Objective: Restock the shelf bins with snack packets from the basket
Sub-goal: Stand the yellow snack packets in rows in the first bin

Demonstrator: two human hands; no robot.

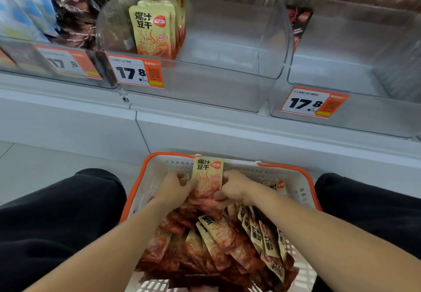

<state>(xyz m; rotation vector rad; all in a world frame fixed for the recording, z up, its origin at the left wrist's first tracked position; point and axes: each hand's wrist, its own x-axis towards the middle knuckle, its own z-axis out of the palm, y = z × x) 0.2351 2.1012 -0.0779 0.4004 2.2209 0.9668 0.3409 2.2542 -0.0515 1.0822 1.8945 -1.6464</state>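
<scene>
Shelving first: white metal shelf unit [205, 130] runs across the far side, carrying clear plastic bins with orange price tags on their front lips. Middle clear bin [227, 64] has one short upright row of yellow-and-red snack packets [157, 30] stood face-out against its left wall, probably so the label reads from the aisle; the rest of that bin is bare, so it looks like the restock target. Right clear bin [355, 48] shows only a dark red packet [298, 23] at its far left corner. Near side, between the person's dark-trousered knees, white perforated plastic basket with an orange rim [145, 173] sits on the floor, heaped with loose matching packets [227, 241] lying every way. Left hand [173, 189] and right hand [234, 189] both have fingers curled round a gathered stack of packets [208, 178], one hand per side edge, front packet upright and facing out. My read: squaring the stack so it drops in as a neat row. Stack is just above the basket's far end, not yet lifted to the shelf.
</scene>
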